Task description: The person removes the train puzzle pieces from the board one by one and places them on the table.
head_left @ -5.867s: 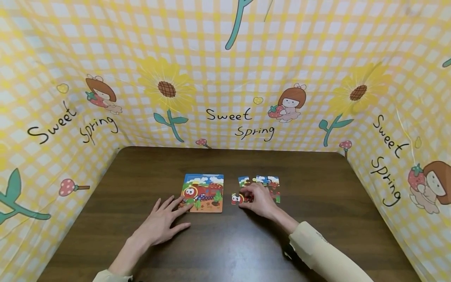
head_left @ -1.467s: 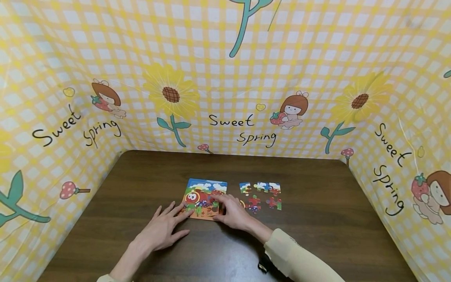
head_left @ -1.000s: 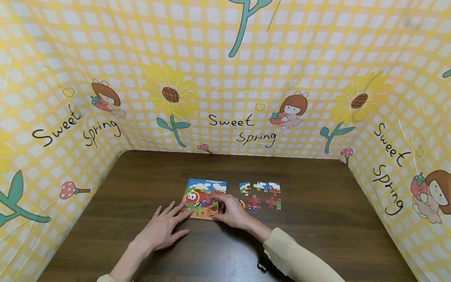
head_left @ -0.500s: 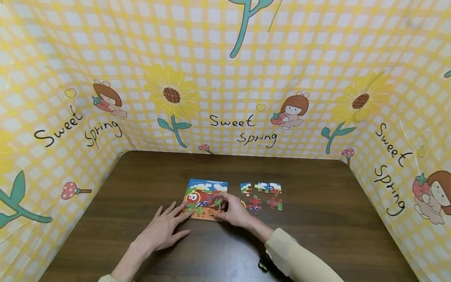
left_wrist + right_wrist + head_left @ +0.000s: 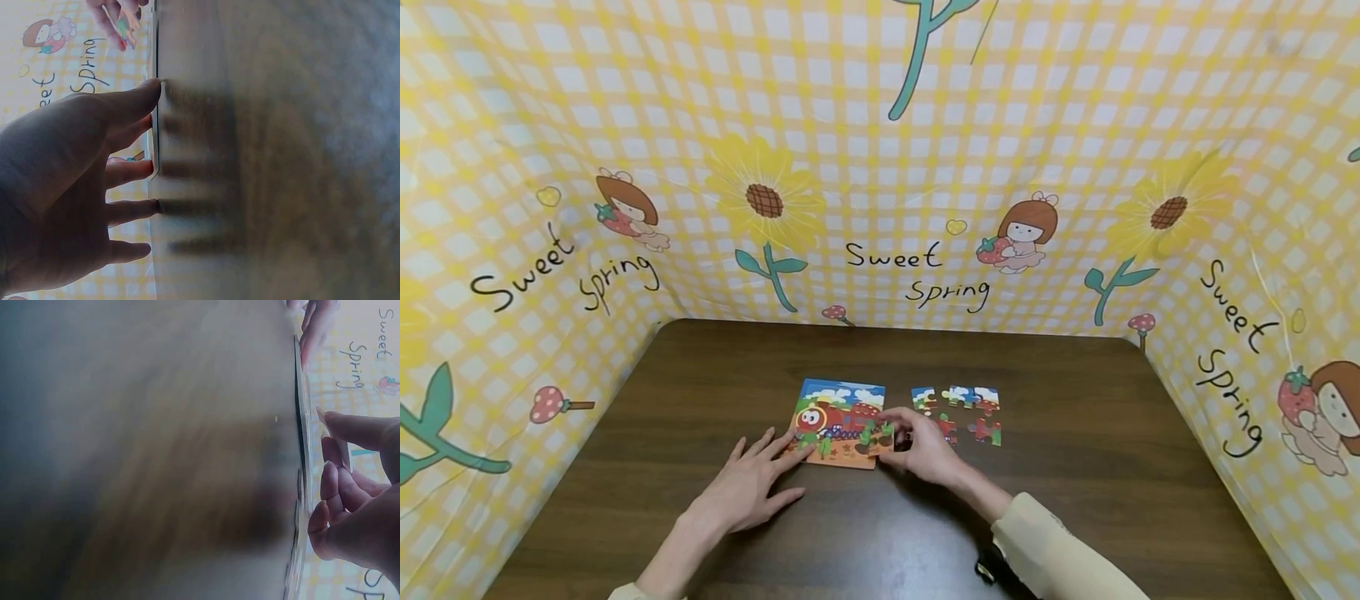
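A square picture board (image 5: 842,393) with a red cartoon train lies on the brown table. My left hand (image 5: 743,493) is spread flat, its fingertips resting on the board's lower left corner; in the left wrist view the left thumb (image 5: 128,103) is at the board's edge. With thumb and fingers, my right hand (image 5: 931,450) pinches a jigsaw piece (image 5: 884,438) showing a green cactus and brown ground. That piece overlaps the board's lower right edge from above. Right of the board lie several loose jigsaw pieces (image 5: 985,430), some hidden behind the right hand.
The brown wooden table (image 5: 715,367) is enclosed at the back and both sides by yellow checked cloth (image 5: 887,183). A small black object (image 5: 988,567) shows below the right sleeve.
My right hand went from the loose pieces to the board with the cactus piece, and in the last half second drew it rightward to the board's edge. The left hand stays in place.
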A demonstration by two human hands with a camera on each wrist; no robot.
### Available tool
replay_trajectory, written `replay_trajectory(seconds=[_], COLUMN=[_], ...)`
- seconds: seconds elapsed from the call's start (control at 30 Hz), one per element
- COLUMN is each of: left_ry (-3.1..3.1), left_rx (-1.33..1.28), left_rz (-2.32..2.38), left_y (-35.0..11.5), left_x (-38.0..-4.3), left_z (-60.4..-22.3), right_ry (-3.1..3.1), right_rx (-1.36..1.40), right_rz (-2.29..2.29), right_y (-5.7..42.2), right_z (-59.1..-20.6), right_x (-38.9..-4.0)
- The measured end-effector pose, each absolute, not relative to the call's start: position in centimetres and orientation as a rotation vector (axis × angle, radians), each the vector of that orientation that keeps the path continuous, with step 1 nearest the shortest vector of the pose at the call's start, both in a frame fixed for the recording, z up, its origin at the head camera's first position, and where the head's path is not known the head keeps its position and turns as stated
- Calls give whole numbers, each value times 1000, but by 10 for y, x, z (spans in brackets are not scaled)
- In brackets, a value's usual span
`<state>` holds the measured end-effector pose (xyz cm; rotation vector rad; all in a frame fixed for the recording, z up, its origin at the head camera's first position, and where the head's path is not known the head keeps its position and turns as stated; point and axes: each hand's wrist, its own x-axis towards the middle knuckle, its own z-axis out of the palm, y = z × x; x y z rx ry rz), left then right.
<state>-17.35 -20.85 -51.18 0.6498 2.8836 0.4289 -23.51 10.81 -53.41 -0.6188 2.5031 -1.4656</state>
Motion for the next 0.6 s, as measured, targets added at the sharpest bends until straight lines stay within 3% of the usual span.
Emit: replay_trajectory(seconds=[0.6], left_ry=[2870], left_rx=[621], left_rz=[439], left_y=[-208], left_x=[-174], left_z=[-512], right_ry=[2559], right_rx=[-516], right_rz=[-1511], right_y=[162], right_z=[-533], right_x=[-219])
